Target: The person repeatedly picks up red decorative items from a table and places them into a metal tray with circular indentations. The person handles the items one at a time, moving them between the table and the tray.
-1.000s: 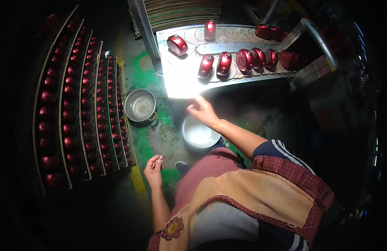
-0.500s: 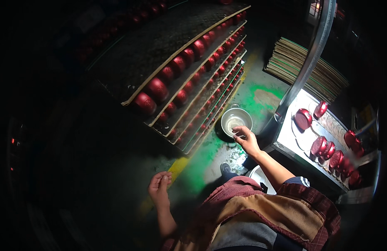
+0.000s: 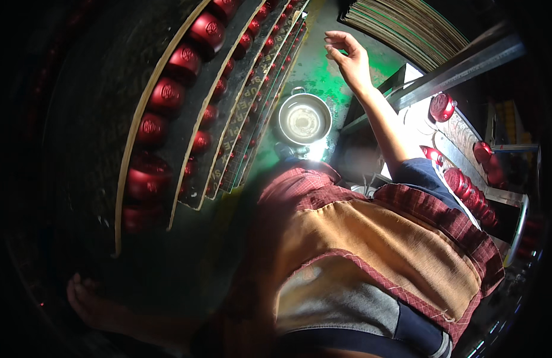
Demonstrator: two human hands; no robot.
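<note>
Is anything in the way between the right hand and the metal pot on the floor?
Nothing visible: only floor shows between the right hand and the metal pot. The slanted metal post is off to the hand's right.

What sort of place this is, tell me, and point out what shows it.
Probably a factory or workshop floor: matching red rounded pieces line tiered boards, more sit on a lit, conveyor-like table, and a stack of thin panels lies nearby.
</note>
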